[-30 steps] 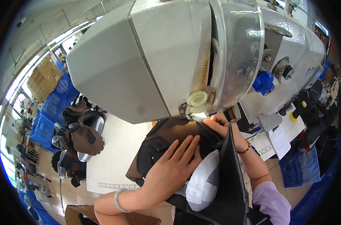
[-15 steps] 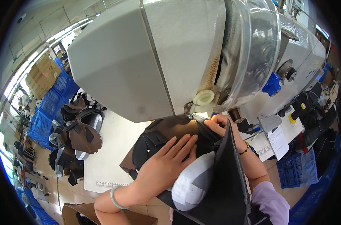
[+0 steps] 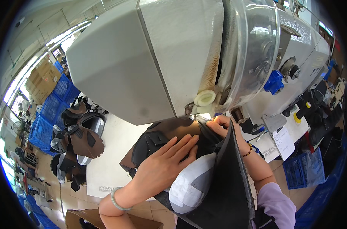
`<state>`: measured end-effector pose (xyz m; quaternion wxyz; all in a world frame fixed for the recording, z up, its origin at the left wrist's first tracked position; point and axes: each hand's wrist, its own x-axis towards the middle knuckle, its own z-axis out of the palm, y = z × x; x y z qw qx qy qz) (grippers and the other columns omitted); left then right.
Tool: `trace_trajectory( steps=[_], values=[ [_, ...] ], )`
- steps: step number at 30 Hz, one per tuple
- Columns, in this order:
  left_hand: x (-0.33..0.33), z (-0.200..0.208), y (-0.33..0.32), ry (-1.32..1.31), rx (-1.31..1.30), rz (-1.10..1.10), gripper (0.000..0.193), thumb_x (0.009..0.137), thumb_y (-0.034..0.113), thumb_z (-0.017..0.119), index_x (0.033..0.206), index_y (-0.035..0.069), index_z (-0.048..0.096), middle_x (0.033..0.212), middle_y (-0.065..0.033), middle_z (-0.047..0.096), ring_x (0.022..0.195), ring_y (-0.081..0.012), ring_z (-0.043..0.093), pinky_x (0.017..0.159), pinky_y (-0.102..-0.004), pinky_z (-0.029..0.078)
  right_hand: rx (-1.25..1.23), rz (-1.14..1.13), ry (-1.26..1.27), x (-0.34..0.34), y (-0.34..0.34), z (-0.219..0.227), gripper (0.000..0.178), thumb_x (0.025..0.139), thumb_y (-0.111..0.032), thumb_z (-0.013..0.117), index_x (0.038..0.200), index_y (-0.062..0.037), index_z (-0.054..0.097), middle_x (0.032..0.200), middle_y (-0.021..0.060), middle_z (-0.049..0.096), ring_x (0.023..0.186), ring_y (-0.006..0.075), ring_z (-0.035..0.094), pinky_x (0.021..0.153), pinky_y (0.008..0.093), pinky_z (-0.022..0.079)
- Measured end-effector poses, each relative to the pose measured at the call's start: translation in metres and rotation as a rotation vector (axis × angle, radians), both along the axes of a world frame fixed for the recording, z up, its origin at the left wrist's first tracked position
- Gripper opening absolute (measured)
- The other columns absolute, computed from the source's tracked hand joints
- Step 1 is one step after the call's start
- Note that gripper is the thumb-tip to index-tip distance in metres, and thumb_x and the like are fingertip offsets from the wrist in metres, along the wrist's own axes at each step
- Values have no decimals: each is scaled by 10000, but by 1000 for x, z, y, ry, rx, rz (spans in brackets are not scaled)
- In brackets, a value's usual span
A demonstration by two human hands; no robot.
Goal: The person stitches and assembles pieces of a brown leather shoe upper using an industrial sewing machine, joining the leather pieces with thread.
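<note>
A brown and black boot upper (image 3: 234, 179) with a white-grey padded piece (image 3: 192, 183) lies under the head of a large grey sewing machine (image 3: 116, 65). My left hand (image 3: 162, 166) rests flat on the upper, its fingers stretched toward the lit needle area. Close by the needle area, my right hand (image 3: 220, 126) pinches a black edge of the upper between thumb and fingers. The needle itself is hidden behind the machine head. A tall black flap of the upper stands between me and part of my right hand and forearm.
More brown and black uppers (image 3: 87, 141) are piled at the left of the white table (image 3: 104, 171). A clear plastic guard (image 3: 253, 49) and a blue knob (image 3: 274, 83) are on the machine. Blue crates (image 3: 304, 170) stand right and left; a cardboard box (image 3: 76, 219) is below.
The upper has shifted slightly left and toward me, and my left hand with it. My right hand keeps its pinch by the needle area. The whole view has shifted a little.
</note>
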<state>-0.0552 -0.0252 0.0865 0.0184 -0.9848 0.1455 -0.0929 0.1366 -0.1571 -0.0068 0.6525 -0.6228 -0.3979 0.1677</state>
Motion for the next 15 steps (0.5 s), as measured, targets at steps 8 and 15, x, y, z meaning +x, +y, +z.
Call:
trace_trajectory(
  steps=[8, 15],
  values=[
    [-2, 1, 2, 19, -2, -1, 456, 737, 30, 481, 1191, 7, 447, 1323, -129, 407, 1240, -224, 384, 1035, -339, 313, 10, -16, -40, -5, 1, 1, 118, 775, -100, 661, 822, 7, 650, 742, 63, 616, 664, 70, 522, 600, 232, 406],
    [0, 0, 0, -5, -28, -5, 442, 732, 32, 490, 1172, 6, 459, 1314, -130, 417, 1230, -229, 397, 1026, -339, 325, 88, -1, -22, -3, 3, -7, 124, 799, -119, 638, 829, -2, 665, 732, 53, 600, 658, 65, 508, 594, 224, 398]
  ],
)
